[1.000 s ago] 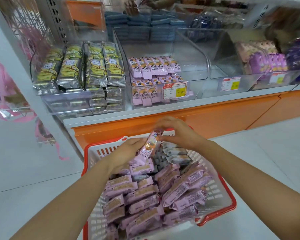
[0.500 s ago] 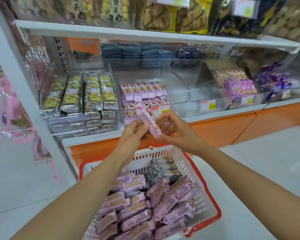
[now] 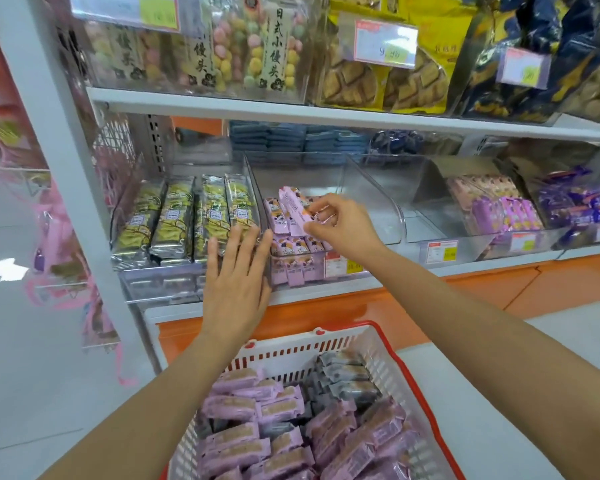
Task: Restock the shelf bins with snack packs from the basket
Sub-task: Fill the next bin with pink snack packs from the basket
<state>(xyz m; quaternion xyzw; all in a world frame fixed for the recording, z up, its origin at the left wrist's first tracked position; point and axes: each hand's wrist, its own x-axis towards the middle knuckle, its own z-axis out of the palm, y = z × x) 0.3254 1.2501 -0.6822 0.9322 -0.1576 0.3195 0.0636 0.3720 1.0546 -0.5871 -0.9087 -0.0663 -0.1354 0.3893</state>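
A person's right hand (image 3: 338, 232) pinches a pink snack pack (image 3: 291, 211) in a fingertip grip above matching rows in the clear bin (image 3: 378, 194). The left hand (image 3: 238, 277) is spread flat and empty near the bin's front. The pack is best lowered upright, in line with its neighbours.

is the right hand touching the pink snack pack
Touching. The head view shows the right hand pinching the pink snack pack, thumb and fingers closed on its lower end.

The basket (image 3: 347, 328) is cut off at its near end by the bottom edge; the price tag (image 3: 441, 251) is too blurred to read.
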